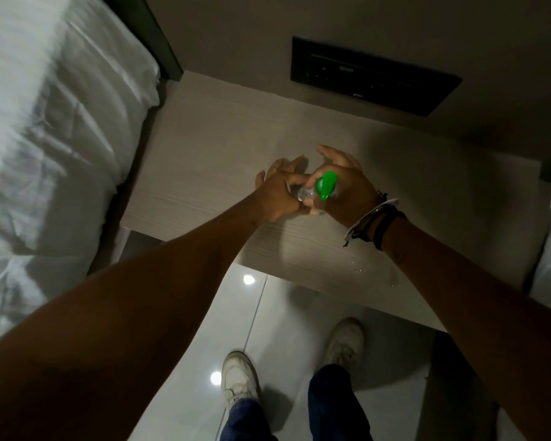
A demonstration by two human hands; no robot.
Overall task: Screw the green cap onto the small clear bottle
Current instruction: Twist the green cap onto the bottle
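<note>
The small clear bottle (305, 193) is held between both hands above the pale wooden bedside table (204, 148). My left hand (279, 192) pinches the bottle's clear body from the left, its other fingers spread. My right hand (347, 189) wraps around the green cap (326, 185), which sits at the bottle's right end. The cap is bright green with a tapered tip pointing down toward me. Fingers hide most of the bottle, so I cannot tell how far the cap is seated.
A bed with white sheets (45, 138) fills the left. A black switch panel (372, 78) is set in the wall behind the table. Water drops (360, 269) lie near the table's front edge. Glossy floor tiles and my white shoes (239, 380) are below.
</note>
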